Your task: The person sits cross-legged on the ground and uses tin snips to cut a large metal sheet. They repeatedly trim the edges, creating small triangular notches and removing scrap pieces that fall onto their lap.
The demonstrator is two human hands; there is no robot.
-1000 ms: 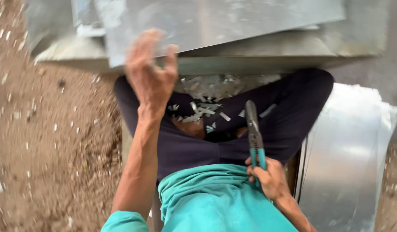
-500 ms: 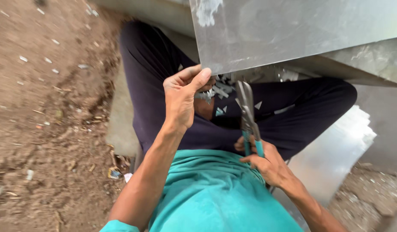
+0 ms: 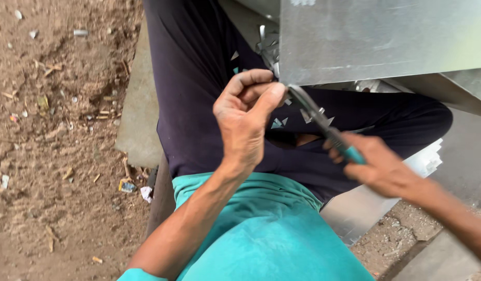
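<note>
- Snips [image 3: 323, 125] in right hand [image 3: 381, 169], fingers wrapped round the teal-sleeved handles; blades point up-left and meet the lower left corner of the sheet [image 3: 375, 41].
- Left hand [image 3: 245, 119] curled at that same corner, thumb pressed toward the bent fingers. It seems to pinch the edge or an offcut, probably to steady the metal right where the blades bite; what sits inside the pinch is hidden.
- Sheet is grey, flat, held out over the lap, so cut scraps [image 3: 279, 123] fall on the dark trousers [image 3: 199, 104]. Small triangular bits lie there, some metal-bright, some tinted teal.
- Person sits on a concrete slab [image 3: 139, 125], knees spread, teal shirt [image 3: 261, 234] low in view.
- More sheet metal [image 3: 355, 213] lies under the right leg, within reach on that side.
- Dirt ground [image 3: 53, 130] to the left carries litter and twigs.
- Blade tips are blurred and partly behind the left thumb; cannot tell whether they are parted or closed.
- Sheet runs off the top and right edges, so its full shape is unknown.
- Right forearm leaves the frame at the lower right.
</note>
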